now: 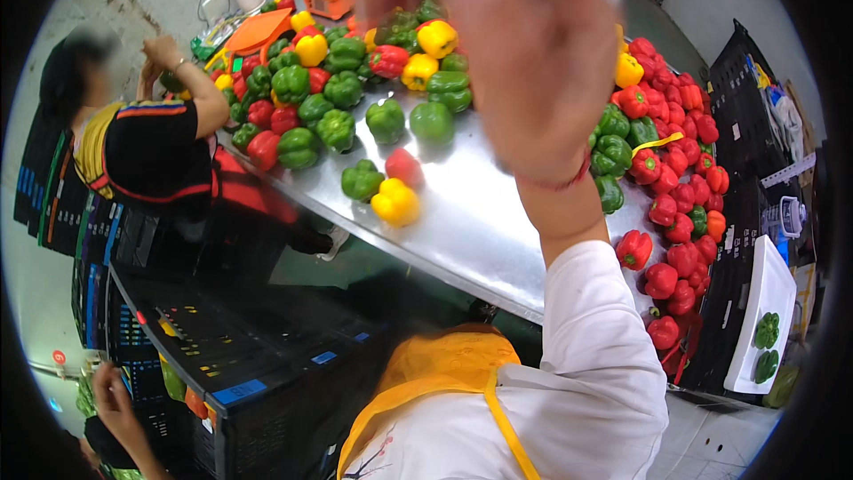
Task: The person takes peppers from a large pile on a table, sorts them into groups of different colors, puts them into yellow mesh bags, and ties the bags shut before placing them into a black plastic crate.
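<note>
My right hand is raised close in front of the camera, over a metal table. Its fingers are smeared by motion and cut off by the top edge, so whether it holds anything is hidden. My left hand does not show. On the table below lie a yellow bell pepper, a red bell pepper and a green bell pepper, close together. Just beyond are two more green peppers, one of them a blurred green pepper. A mixed heap of peppers covers the far left of the table.
Many red peppers line the table's right side, beside several green peppers. A co-worker stands at the left edge. Black crates are stacked at lower left, near another person's hand. At right is a white tray.
</note>
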The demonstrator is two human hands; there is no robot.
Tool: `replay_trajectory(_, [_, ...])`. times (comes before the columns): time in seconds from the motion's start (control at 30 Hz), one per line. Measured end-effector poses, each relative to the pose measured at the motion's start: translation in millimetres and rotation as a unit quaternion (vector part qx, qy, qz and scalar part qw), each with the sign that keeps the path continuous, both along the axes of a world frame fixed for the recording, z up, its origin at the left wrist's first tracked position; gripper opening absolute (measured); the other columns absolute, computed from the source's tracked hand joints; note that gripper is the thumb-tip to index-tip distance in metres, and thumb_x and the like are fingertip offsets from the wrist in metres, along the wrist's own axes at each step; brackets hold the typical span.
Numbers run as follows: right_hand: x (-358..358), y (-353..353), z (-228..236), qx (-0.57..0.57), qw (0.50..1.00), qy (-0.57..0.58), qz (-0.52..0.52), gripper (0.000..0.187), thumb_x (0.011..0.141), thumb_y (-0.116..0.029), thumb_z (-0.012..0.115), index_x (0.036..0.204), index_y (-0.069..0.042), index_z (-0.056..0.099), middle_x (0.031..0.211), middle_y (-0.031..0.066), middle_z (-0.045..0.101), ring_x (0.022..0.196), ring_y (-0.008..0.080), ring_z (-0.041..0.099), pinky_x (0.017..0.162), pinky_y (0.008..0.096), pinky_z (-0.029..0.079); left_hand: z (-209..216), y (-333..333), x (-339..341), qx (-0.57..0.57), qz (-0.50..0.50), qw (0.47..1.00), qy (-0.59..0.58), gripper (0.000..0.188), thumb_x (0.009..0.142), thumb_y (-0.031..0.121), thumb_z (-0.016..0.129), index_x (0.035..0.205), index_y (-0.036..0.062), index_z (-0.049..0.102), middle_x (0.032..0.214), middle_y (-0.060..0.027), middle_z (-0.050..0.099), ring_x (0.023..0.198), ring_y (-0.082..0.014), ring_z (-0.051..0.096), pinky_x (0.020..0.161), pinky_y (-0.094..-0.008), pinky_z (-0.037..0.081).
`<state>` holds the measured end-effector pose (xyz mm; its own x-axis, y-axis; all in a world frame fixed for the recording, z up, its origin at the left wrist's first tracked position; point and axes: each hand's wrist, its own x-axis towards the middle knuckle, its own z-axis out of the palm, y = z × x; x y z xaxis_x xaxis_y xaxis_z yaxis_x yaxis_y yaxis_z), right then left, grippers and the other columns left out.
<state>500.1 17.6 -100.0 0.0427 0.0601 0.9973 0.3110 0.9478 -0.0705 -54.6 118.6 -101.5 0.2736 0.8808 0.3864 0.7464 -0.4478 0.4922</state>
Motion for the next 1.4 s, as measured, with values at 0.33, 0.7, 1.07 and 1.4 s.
replay_trajectory(0.33, [43.9, -130.0, -267.2, -0.742, 0.568, -0.344, -0.094, 0.032, 0.077, -0.025, 0.059, 0.101, -0.004, 0.056, 0.088, 0.0136, 0.061, 0.079, 0.0304, 0.060, 0.072, 0.0396, 0.047, -9.0, -59.8, 333.9, -0.144, -0.436, 0.780, 0.425, 0.043, 0.066, 0.013, 0.068, 0.105, 0.0022, 0.054, 0.103, -0.0163, 0.056, 0.098, -0.0311, 0.054, 0.084, -0.0351, 0.043])
replay_trajectory(0.7, [338.3, -338.2, -317.5, -0.658, 0.414, 0.075, -0.625, 0.030, 0.077, -0.019, 0.051, 0.103, -0.007, 0.058, 0.084, 0.0180, 0.062, 0.079, 0.0339, 0.060, 0.069, 0.0428, 0.048, -224.7, 83.4, 450.0, -0.094, -0.391, 0.835, 0.375, 0.051, 0.069, 0.018, 0.066, 0.114, 0.0018, 0.047, 0.105, -0.0189, 0.053, 0.097, -0.0345, 0.051, 0.082, -0.0373, 0.043])
replay_trajectory(1.07, [422.0, -366.9, -376.1, -0.592, 0.356, 0.198, -0.696, 0.036, 0.083, -0.033, 0.049, 0.102, -0.003, 0.053, 0.093, 0.0212, 0.059, 0.087, 0.0381, 0.057, 0.072, 0.0447, 0.044, -416.9, 180.0, 396.7, -0.185, -0.034, 0.978, -0.086, 0.073, 0.078, 0.044, 0.060, 0.128, -0.0014, 0.033, 0.133, -0.0213, 0.033, 0.122, -0.0299, 0.035, 0.100, -0.0359, 0.029])
replay_trajectory(1.4, [361.5, -354.2, -267.7, -0.309, 0.691, 0.558, -0.341, 0.020, 0.088, -0.009, 0.045, 0.105, -0.003, 0.052, 0.088, 0.0053, 0.058, 0.074, 0.0116, 0.057, 0.066, 0.0223, 0.048, -404.6, 101.2, 461.3, -0.326, -0.050, 0.904, -0.274, 0.040, 0.074, 0.034, 0.067, 0.097, 0.0019, 0.061, 0.093, -0.0095, 0.060, 0.084, -0.0172, 0.055, 0.076, -0.0275, 0.043])
